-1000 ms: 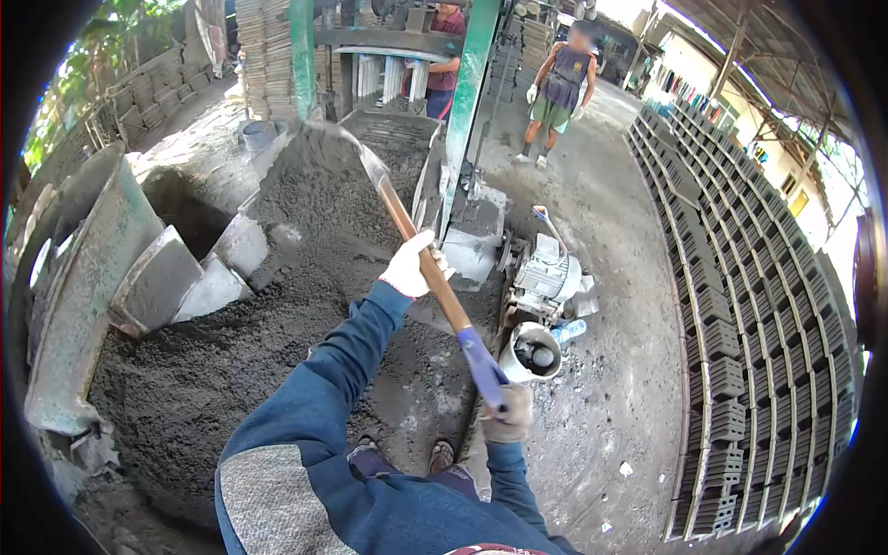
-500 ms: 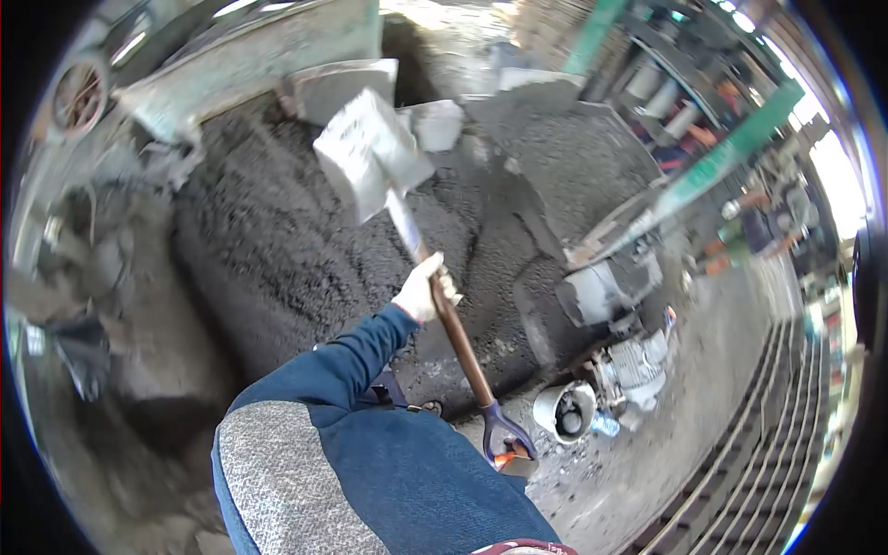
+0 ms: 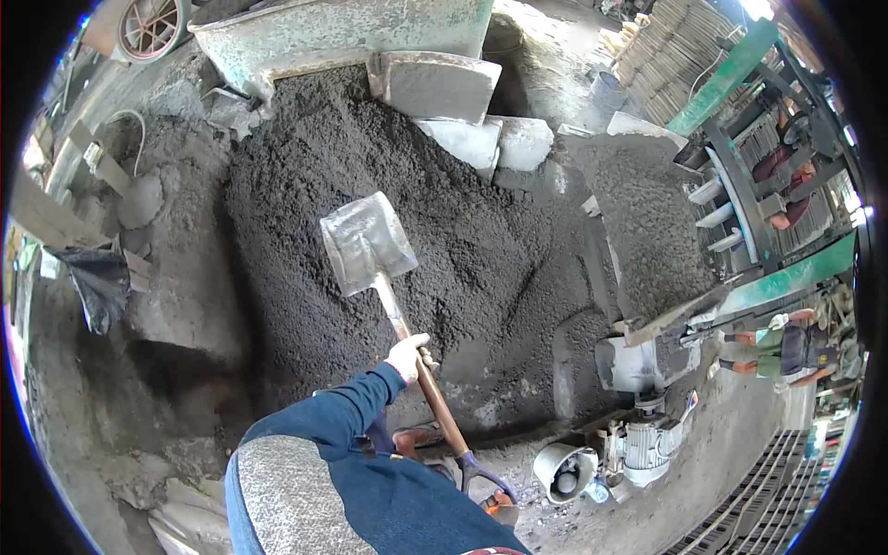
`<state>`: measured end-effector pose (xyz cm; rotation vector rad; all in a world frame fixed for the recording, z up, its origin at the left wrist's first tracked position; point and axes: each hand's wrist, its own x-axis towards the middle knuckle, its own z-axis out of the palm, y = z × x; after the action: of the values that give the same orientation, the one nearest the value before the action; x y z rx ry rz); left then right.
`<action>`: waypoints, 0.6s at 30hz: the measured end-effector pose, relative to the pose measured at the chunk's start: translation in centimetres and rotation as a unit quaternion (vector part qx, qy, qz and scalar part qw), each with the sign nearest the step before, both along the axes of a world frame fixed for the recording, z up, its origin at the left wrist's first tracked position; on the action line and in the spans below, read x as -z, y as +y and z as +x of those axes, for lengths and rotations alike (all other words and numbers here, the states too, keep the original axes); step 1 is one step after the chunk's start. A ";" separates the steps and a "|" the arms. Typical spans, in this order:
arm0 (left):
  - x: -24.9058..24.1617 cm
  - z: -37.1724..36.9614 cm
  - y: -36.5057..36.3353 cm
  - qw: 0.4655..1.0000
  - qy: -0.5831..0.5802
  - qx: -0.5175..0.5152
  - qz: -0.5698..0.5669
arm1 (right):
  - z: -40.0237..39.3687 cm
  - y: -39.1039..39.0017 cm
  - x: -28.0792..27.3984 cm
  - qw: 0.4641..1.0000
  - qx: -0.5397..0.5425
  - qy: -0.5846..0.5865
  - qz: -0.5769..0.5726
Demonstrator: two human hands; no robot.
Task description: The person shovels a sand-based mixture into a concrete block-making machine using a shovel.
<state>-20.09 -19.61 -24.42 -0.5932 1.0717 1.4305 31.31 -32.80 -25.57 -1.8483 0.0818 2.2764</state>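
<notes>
A shovel (image 3: 407, 324) with a square, pale metal blade (image 3: 368, 245) reaches out over the heap of dark, damp mix (image 3: 388, 166). Its blade carries only a thin smear of grey. My left hand (image 3: 407, 358), in a white glove, is wrapped round the wooden shaft below the blade. At the shovel's dark D-shaped grip (image 3: 476, 470), my right hand (image 3: 500, 505) is closed with an orange patch showing. Most of that hand is hidden by my blue sleeve.
A hopper-like bin (image 3: 638, 231) full of grey mix stands at right, beside a green beam (image 3: 777, 277). A bucket (image 3: 562, 474) and a motor (image 3: 645, 446) sit near my right side. One person (image 3: 786, 351) stands at far right, another (image 3: 786, 190) above. A metal trough (image 3: 342, 46) lies behind the heap.
The shovel blade has come down and back from the far side toward me, now low over the heap. My view has shifted, and both hands keep hold of the shovel.
</notes>
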 end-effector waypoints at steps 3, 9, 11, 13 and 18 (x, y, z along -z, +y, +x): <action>1.3 -2.8 3.2 1.000 0.010 0.019 0.007 | -2.9 1.4 -1.9 0.993 0.006 0.085 -0.078; 0.8 -23.5 12.8 0.959 0.202 0.186 0.069 | -38.5 15.9 -23.2 0.967 0.192 0.143 0.086; 0.2 -32.2 17.4 0.972 0.176 0.157 -0.014 | -44.8 18.6 -14.3 0.971 0.115 0.150 0.146; 3.2 -37.4 20.3 0.983 0.140 0.115 -0.023 | -47.6 20.4 -12.4 0.976 0.109 0.109 0.154; 8.7 -33.1 19.6 0.982 0.179 0.034 -0.052 | -43.9 20.0 1.4 0.988 0.120 -0.040 0.094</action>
<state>-53.21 0.01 -33.12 -0.3749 1.4436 1.4611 -12.56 -12.81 -26.97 -1.7298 0.0711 1.9740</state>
